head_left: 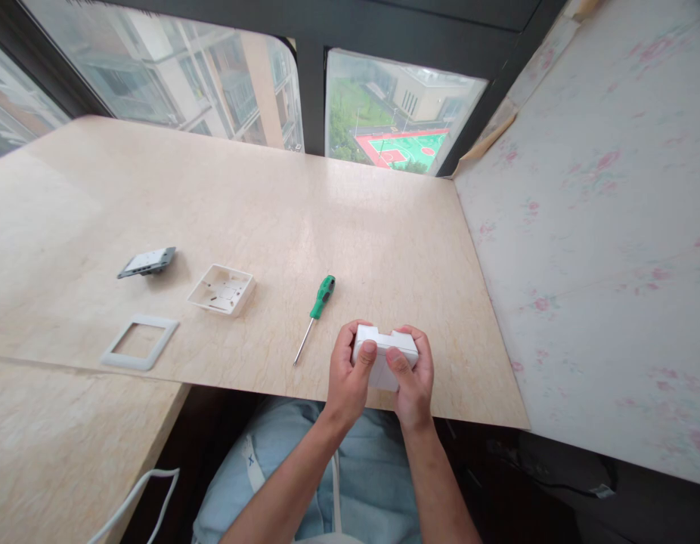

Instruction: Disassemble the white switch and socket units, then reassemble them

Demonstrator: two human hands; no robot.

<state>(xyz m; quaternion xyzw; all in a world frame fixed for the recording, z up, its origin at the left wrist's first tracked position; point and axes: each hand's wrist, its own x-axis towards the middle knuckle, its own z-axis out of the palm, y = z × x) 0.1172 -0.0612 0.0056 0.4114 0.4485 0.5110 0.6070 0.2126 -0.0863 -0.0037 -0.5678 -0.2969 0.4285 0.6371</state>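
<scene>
a blue x [250, 459] marks the white strap [255, 471].

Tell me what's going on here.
A person's left hand and right hand grip a white, box-like piece between them. A green-handled screwdriver lies untouched to the left of the hands. Farther left, an open white box, a pale square frame and a grey-and-white module rest apart from one another.

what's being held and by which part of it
A white boxy piece, held by its opposite sides: left hand at one, right hand at the other.
</scene>
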